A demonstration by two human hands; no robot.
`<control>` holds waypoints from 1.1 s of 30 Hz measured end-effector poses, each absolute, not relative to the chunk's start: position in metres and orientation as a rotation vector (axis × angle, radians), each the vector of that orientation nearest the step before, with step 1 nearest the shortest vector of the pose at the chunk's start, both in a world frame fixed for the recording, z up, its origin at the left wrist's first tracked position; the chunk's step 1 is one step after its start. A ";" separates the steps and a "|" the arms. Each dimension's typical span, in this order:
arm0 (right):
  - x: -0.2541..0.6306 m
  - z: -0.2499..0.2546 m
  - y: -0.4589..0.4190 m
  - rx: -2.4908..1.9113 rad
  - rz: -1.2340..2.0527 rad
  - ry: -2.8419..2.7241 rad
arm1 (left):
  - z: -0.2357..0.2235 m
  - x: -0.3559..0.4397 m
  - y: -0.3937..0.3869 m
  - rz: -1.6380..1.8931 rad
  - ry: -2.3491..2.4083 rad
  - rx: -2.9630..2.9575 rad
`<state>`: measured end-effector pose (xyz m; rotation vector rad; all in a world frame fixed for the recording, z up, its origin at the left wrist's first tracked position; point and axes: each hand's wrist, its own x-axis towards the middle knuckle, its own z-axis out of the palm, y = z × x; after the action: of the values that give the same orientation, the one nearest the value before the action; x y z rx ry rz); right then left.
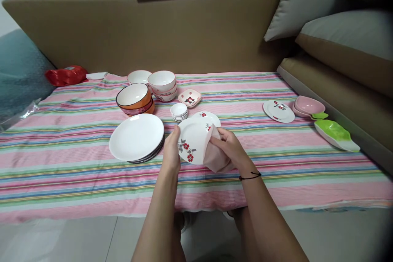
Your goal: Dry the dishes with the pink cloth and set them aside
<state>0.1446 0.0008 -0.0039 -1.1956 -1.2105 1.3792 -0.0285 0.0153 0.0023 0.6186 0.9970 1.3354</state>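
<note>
A white plate (195, 139) with red flowers and grey leaves is held up, tilted, between my hands. My left hand (172, 145) grips its left edge, the thumb on the rim. A pale pink cloth (216, 157) is pinched in my right hand (230, 145) and wraps over the plate's right edge. Behind the held plate, another flowered plate (215, 118) lies on the striped cloth (276, 172). Just left of my left hand is a stack of white plates (138, 137). Small white dishes (179, 110) are stacked beyond my left hand.
Stacked orange bowls (135, 96), white bowls (162, 81) and a square patterned dish (189, 97) stand behind. To the right lie a flowered plate (279, 112), pink bowls (310, 105) and a green leaf-shaped dish (334, 133). A red bag (66, 75) sits back left; cushions (346, 45) rise at right.
</note>
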 end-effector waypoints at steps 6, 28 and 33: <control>0.150 -0.005 0.000 -1.248 1.338 -1.281 | 0.016 -0.038 0.007 0.884 0.927 0.685; 0.144 -0.008 0.003 -1.302 1.209 -1.069 | 0.015 -0.040 0.007 1.214 1.103 0.901; 0.146 -0.006 0.002 -1.249 1.306 -1.149 | 0.015 -0.046 0.009 1.037 0.946 0.827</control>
<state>0.1459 0.0018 -0.0056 -1.2494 -1.1489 1.3064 -0.0464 0.0085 0.0147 0.8272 0.9458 1.0370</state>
